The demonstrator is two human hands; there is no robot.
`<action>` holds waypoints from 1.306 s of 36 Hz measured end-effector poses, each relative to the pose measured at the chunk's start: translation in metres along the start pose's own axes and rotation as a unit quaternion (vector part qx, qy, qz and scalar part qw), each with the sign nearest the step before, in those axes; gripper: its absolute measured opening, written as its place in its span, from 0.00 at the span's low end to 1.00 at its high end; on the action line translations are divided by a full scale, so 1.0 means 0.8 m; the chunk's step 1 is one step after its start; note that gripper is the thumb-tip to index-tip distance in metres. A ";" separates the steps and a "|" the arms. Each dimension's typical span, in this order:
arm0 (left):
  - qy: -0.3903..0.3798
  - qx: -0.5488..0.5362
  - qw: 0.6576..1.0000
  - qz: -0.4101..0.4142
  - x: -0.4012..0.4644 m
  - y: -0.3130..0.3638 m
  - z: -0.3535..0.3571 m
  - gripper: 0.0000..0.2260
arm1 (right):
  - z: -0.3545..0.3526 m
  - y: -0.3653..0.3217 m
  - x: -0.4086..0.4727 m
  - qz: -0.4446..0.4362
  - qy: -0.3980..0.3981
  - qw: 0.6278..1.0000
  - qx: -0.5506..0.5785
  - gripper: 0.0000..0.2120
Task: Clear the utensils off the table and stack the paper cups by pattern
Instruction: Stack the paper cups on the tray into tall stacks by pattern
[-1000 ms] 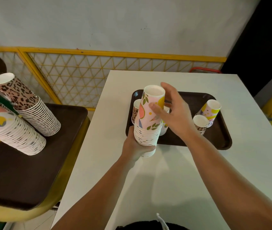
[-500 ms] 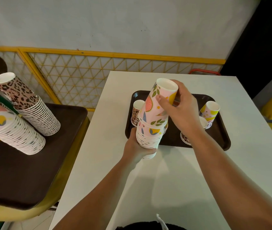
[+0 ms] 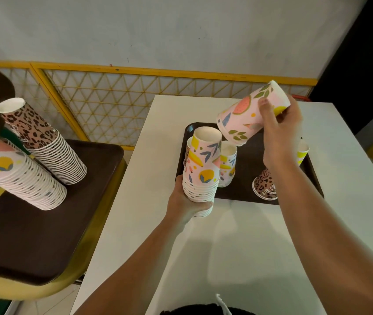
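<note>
L hand (image 3: 189, 202) grips the lower part of a stack of fruit-print cups (image 3: 202, 171), fingers (image 3: 203, 204) curled round the nested rims; stack is upright, held at the near edge of the brown tray (image 3: 244, 160) on the white worktop (image 3: 238, 246). R hand (image 3: 278, 126) holds a small nested set of fruit-print cups (image 3: 247, 117) above the tray, tilted w/ mouth up-right, base pointing down-left toward the stack's open mouth, not touching it; thumb and fingers wrapped round it near the rim. On the tray: another short fruit-print stack (image 3: 227, 164) just behind the held one, an upside-down leopard-print cup (image 3: 265, 185) under the R forearm, a fruit-print cup (image 3: 302, 152) partly hidden at far R. Side table at L carries a second brown tray (image 3: 44, 223) w/ two tall leaning stacks: leopard-print (image 3: 44, 144) and fruit-print (image 3: 15, 173).
</note>
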State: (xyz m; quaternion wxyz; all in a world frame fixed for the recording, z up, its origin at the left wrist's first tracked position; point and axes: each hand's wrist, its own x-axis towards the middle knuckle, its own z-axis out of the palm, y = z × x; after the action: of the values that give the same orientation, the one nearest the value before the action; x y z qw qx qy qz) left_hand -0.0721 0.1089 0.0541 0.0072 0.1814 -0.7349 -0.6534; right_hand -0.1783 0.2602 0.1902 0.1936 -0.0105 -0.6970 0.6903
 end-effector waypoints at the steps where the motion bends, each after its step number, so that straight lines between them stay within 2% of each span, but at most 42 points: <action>1: 0.000 0.000 1.000 0.001 0.001 0.000 0.000 0.42 | 0.000 0.006 0.000 0.006 0.004 1.000 -0.004 0.28; 5: -0.002 -0.002 1.000 0.002 0.003 -0.002 -0.001 0.43 | 0.002 0.030 0.000 0.021 0.015 1.000 -0.017 0.24; 9: -0.003 -0.002 1.000 -0.001 0.003 -0.001 0.000 0.40 | 0.003 0.049 -0.006 -0.019 0.016 0.995 -0.100 0.22; 12: -0.007 -0.005 1.000 -0.001 0.005 -0.003 0.001 0.42 | 0.005 0.065 -0.015 -0.039 -0.014 0.988 -0.150 0.23; 16: -0.013 -0.011 1.000 -0.009 0.006 -0.001 0.002 0.39 | 0.004 0.084 -0.022 -0.022 -0.079 0.974 -0.212 0.26; 19: -0.015 -0.007 1.000 -0.006 0.007 0.001 0.003 0.41 | 0.003 0.079 -0.028 -0.026 -0.087 0.974 -0.207 0.30; 22: -0.012 -0.001 1.000 -0.002 0.006 0.004 0.005 0.40 | 0.004 0.054 -0.037 -0.069 -0.086 0.983 -0.150 0.26; 26: -0.016 -0.004 1.000 0.002 0.005 0.004 0.008 0.37 | 0.005 0.024 -0.049 -0.073 -0.178 0.973 -0.126 0.27; 29: -0.023 -0.005 1.000 0.006 0.005 0.006 0.010 0.40 | 0.006 0.016 -0.055 -0.056 -0.248 0.954 -0.157 0.27; 32: -0.029 -0.002 1.000 0.008 0.005 0.008 0.013 0.43 | 0.006 0.014 -0.061 -0.060 -0.272 0.945 -0.169 0.27; 36: -0.031 0.005 0.999 0.009 0.003 0.011 0.014 0.43 | 0.005 0.018 -0.062 -0.073 -0.276 0.937 -0.200 0.26; 47: -0.029 0.008 0.999 0.012 0.003 0.014 0.014 0.43 | 0.003 0.005 -0.059 -0.081 -0.231 0.953 -0.177 0.23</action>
State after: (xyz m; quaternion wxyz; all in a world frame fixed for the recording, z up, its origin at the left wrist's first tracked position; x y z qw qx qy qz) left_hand -0.0800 0.1195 0.0623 -0.0078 0.1532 -0.7423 -0.6523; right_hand -0.1363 0.2447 0.1741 0.0770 0.1717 -0.8321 0.5217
